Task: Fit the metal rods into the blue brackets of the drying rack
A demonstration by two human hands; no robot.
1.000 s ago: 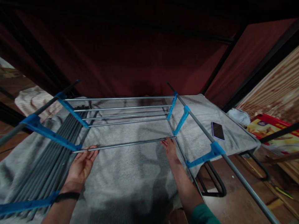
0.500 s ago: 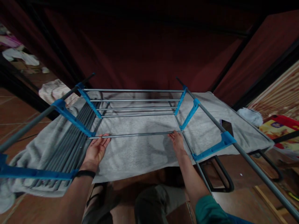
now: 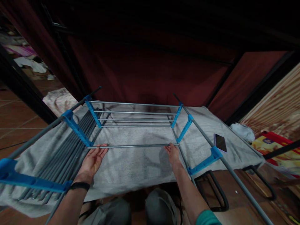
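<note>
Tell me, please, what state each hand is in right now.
Left hand: holding the metal rod near its left end.
Right hand: holding the same metal rod near its right end.

The bottom edge cuts off the upper right pole (image 3: 241,185) and green sleeve (image 3: 207,218).

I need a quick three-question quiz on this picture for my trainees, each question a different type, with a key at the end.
1. True or false: the left hand and right hand both touch the same metal rod.
2. Which lies on the grey cloth, to the right of the right hand? A) hammer B) phone C) cup
3. Fill in: the brackets are ____ in colour.

Key: 1 true; 2 B; 3 blue.
</note>
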